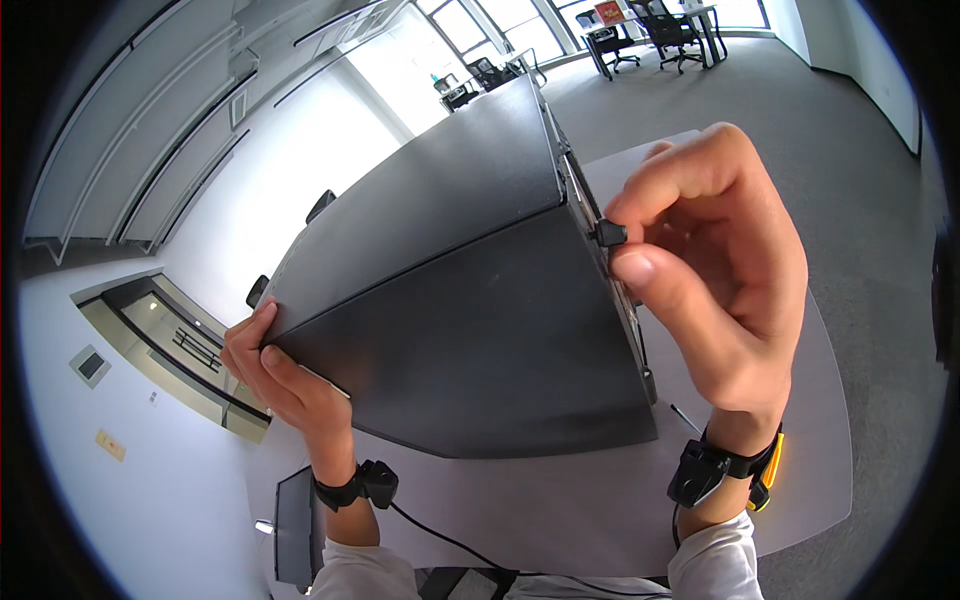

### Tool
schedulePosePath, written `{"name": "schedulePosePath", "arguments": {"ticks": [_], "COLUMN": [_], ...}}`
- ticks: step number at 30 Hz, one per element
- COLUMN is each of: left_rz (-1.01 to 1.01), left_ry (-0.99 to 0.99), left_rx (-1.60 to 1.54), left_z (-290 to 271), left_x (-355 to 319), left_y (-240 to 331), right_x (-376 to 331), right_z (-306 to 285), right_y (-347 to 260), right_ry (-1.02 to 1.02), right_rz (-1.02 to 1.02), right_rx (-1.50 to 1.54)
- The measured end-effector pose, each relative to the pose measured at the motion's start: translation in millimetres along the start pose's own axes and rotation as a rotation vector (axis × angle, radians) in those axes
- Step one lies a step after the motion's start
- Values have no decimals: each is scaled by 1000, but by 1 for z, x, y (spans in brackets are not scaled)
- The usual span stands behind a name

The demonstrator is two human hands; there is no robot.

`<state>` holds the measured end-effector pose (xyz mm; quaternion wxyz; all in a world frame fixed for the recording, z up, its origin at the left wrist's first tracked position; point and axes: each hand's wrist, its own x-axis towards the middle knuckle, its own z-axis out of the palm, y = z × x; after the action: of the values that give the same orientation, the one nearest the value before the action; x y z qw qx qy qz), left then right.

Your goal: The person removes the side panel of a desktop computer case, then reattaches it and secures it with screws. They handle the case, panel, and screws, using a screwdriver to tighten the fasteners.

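Observation:
A large black computer case fills the middle, tilted above the table with its slotted edge panel facing right. My left hand grips its left corner, fingers over the top edge and thumb against the near side. At the right edge, my right hand pinches a small black thumbscrew between thumb and forefinger. The thumbscrew sits at the slotted panel; whether it is still threaded in I cannot tell. Two black feet stick out on the case's far left side. Black straps with small boxes circle both wrists.
The case is over a pale table with a rounded right end. A yellow-and-black tool lies partly behind my right wrist. A dark flat screen stands at lower left. A black cable runs between my wrists. Office chairs stand far back.

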<state>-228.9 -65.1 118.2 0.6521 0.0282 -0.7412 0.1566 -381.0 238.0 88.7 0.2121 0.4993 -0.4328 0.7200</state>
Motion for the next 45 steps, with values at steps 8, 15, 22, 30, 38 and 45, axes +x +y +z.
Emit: {"name": "schedulePosePath", "arguments": {"ticks": [8, 15, 22, 30, 38, 45], "left_rz": [-32, -12, -16, -17, 0, -1], "left_ry": [-15, -3, -2, -5, -20, -17], "left_rx": [9, -3, 2, 10, 45, 5], "left_z": [0, 2, 2, 2, 2, 2], "left_x": [-2, -1, -1, -1, -2, -2], "left_y": [2, 3, 5, 6, 5, 2], "right_x": [-1, -5, -4, -4, -8, -2], "right_z": [13, 25, 24, 23, 24, 22], "right_y": [4, 0, -2, -1, -1, 5], "right_ry": [89, 244, 197, 235, 205, 204], "right_rz": [-18, 134, 65, 80, 86, -76], "right_rx": [-301, 47, -276, -149, -399, -202]}}
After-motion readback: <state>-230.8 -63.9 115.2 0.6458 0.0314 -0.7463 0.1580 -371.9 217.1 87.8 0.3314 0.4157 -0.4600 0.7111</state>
